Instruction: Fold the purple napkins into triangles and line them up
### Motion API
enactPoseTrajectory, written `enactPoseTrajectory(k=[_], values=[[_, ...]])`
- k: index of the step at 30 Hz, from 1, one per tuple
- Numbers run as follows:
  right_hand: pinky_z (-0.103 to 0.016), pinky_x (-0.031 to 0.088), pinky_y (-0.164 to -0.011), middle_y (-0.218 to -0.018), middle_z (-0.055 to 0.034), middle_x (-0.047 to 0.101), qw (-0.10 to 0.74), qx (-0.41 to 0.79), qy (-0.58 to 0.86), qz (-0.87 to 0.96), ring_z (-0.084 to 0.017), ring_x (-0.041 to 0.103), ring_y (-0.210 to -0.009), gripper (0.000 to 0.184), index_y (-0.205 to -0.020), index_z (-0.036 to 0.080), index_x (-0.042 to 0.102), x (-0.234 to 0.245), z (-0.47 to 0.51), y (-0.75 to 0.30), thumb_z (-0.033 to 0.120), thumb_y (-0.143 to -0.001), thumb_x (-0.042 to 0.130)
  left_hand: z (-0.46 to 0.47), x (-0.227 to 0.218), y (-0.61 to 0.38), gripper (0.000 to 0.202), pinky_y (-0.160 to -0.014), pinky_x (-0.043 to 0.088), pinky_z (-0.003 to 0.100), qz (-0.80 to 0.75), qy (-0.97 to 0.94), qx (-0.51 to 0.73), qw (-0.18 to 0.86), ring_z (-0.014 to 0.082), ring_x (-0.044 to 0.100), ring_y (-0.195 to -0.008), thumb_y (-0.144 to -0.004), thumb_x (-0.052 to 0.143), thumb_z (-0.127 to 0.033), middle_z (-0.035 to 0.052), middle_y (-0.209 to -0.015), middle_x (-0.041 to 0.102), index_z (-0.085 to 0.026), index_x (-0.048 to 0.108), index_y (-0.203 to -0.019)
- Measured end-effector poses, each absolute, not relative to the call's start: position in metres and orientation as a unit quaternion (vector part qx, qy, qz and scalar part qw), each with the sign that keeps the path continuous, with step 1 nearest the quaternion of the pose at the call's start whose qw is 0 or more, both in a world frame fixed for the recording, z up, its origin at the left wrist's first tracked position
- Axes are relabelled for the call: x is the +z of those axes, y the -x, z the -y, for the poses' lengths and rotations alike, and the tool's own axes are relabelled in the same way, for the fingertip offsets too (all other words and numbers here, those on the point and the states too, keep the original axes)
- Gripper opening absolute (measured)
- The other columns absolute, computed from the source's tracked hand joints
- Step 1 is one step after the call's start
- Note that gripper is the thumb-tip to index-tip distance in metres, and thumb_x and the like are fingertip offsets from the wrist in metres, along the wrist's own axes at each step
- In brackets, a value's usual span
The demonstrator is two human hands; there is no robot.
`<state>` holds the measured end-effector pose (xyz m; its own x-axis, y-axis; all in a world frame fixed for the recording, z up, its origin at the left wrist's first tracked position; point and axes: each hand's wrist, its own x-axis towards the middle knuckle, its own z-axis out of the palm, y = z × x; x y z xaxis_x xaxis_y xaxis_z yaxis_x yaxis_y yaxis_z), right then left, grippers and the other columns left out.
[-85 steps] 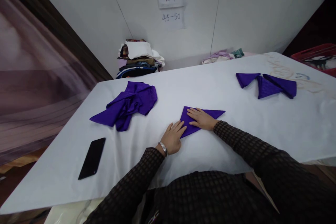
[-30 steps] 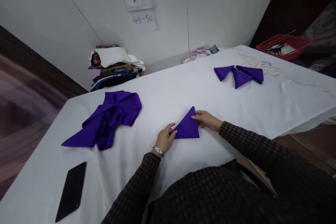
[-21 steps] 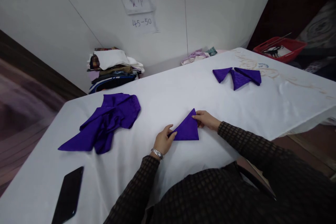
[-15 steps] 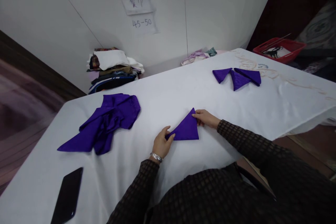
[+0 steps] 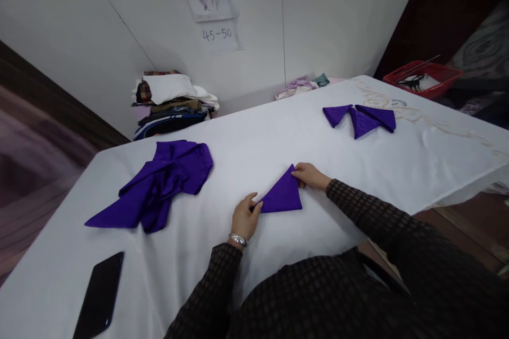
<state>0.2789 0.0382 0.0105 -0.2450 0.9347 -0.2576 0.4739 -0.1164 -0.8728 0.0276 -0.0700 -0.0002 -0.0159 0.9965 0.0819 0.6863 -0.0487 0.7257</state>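
Note:
A purple napkin [image 5: 283, 194], folded into a triangle, lies on the white tablecloth [image 5: 254, 143] in front of me. My left hand [image 5: 245, 217], with a silver bracelet at the wrist, pinches its left corner between thumb and fingers. At the upper right corner, my right hand [image 5: 310, 176] grips the edge, its fingertips partly hidden. Off to the left is a crumpled heap of purple cloth [image 5: 159, 185]. Three folded purple pieces [image 5: 363, 122] sit together at the far right.
A black phone [image 5: 99, 296] rests at the table's left front. Behind the table, a stack of folded clothes [image 5: 175, 103] stands against the wall, with a smaller cloth pile [image 5: 300, 87] farther right. Past the right end is a red basket [image 5: 441, 82]. Handwritten paper signs [image 5: 210, 2] hang on the wall.
Both hands keep their hold on the napkin's corners, shifting only very slightly. The view has moved a little; everything else stays in place.

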Motion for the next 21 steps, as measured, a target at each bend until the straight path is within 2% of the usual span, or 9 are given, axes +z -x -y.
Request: enactPoseTrajectory(k=[5, 21], values=[[-0.017, 0.038, -0.039, -0.052, 0.0024, 0.059, 0.219, 0.447, 0.580, 0.645, -0.008, 0.053, -0.038, 0.011, -0.072, 0.016, 0.054, 0.0069, -0.0434, -0.2795, 0.019, -0.082, 0.055, 0.0705, -0.0010, -0.0280, 0.034, -0.072, 0.046, 0.032, -0.640, -0.667, 0.307, 0.225, 0.0164, 0.060, -0.074, -0.085, 0.048, -0.038, 0.0001, -0.073, 0.065, -0.019, 0.057, -0.112], [-0.020, 0.037, -0.048, -0.056, 0.0007, 0.061, 0.180, 0.360, 0.594, 0.697, -0.008, 0.050, -0.041, 0.014, -0.069, 0.017, 0.057, 0.0101, -0.0473, -0.2772, 0.019, -0.081, 0.049, 0.0699, -0.0017, -0.0304, 0.030, -0.071, 0.044, 0.032, -0.654, -0.684, 0.286, 0.151, 0.0176, 0.060, -0.071, -0.086, 0.047, -0.034, 0.0005, -0.071, 0.065, -0.020, 0.058, -0.111]])
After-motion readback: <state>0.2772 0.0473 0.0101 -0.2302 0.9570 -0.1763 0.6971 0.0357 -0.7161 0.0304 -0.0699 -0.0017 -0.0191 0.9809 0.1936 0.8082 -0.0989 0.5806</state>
